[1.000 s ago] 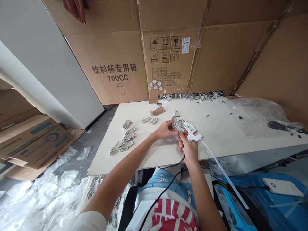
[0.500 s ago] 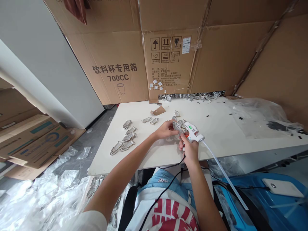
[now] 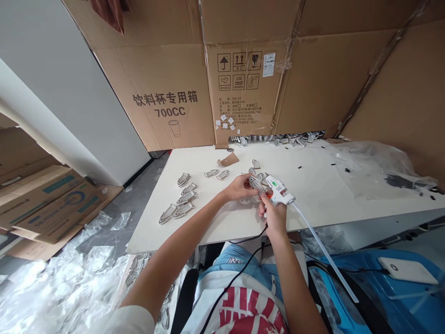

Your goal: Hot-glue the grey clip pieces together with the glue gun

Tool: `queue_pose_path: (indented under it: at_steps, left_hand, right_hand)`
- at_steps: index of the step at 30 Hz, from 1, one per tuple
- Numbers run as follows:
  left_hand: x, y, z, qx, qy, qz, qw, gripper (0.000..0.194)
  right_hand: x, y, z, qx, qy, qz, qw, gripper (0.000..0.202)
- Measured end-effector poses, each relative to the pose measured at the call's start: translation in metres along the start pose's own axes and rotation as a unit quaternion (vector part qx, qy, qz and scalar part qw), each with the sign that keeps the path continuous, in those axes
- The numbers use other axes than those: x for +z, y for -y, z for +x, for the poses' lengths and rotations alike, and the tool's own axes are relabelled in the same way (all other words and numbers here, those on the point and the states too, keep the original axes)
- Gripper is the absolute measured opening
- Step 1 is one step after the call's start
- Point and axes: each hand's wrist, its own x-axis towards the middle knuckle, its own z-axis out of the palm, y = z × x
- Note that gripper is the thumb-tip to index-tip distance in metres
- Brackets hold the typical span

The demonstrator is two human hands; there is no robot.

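Observation:
My right hand (image 3: 274,214) is closed round the handle of a white hot glue gun (image 3: 278,189), whose nozzle points up and to the left. A long glue stick (image 3: 325,253) sticks out of its back end, and a black cable runs down from the handle. Pinched in my left hand (image 3: 240,187) is a silver carabiner-like metal frame (image 3: 256,183), close beside the gun's front. More such frames lie just behind it, partly hidden. Others rest on the white table (image 3: 215,222), among them a group at the left (image 3: 184,197) and a pair (image 3: 217,174) further back.
Cardboard walls (image 3: 243,28) stand behind the table, with many metal pieces (image 3: 278,139) showing in a gap at their base. A torn cardboard scrap (image 3: 228,160) and a clear plastic bag (image 3: 378,167) lie on the table. A blue plastic chair (image 3: 375,264) holds a white power bank (image 3: 408,270).

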Motion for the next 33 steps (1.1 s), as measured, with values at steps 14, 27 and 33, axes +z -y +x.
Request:
queue_pose_path:
  at_steps: [14,27,33]
  left_hand:
    - [-0.0008,0.0007,-0.0011,0.001,-0.001,0.014,1.0,0.043]
    - [-0.0002,-0.0026,-0.0003,-0.012,0.006,-0.009,1.0,0.048]
    - [-0.0058,-0.0046,0.0002,0.013,-0.009,-0.012,1.0,0.044]
  right_hand:
    - [-0.0021,-0.0029,0.0021,-0.011,0.006,-0.003,1.0,0.062]
    - [-0.0033,-0.0067,0.0058,-0.017,0.011,0.03,0.999,0.061]
    - [-0.0032,-0.0046,0.0045,-0.018,0.019,0.047,0.999,0.058]
